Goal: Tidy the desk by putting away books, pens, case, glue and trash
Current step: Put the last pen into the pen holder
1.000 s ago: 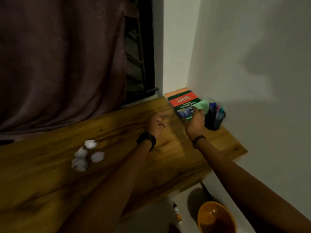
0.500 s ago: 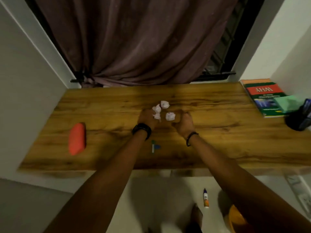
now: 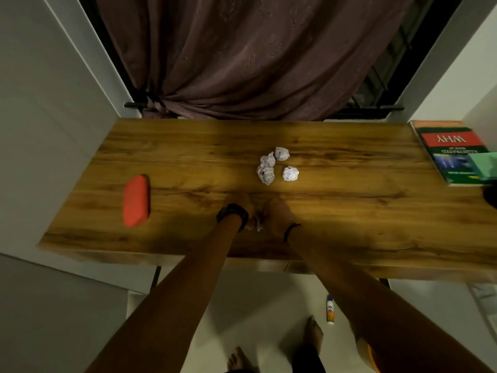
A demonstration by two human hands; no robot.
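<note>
Both my hands are low over the wooden desk (image 3: 188, 157) near its front edge. My left hand (image 3: 242, 208) and my right hand (image 3: 277, 211) close in on a small pen (image 3: 258, 226), of which only a sliver shows between them. Left fingers curl against it; the right hand's grip is hidden. Several crumpled paper balls (image 3: 271, 168) lie just beyond the hands. A red case (image 3: 135, 200) lies at the left. Stacked books (image 3: 451, 146) with a green pad (image 3: 484, 165) sit at the far right. A glue stick (image 3: 330, 309) lies on the floor.
A dark pen holder (image 3: 491, 196) is cut off at the right edge. An orange bin (image 3: 372, 356) peeks out on the floor at bottom right, near my feet (image 3: 314, 332). A brown curtain (image 3: 255, 63) hangs behind the desk, with walls on both sides.
The view swung from the books at the right to the desk's middle. Both hands pulled back from the paper balls toward the front edge and now cover the pen.
</note>
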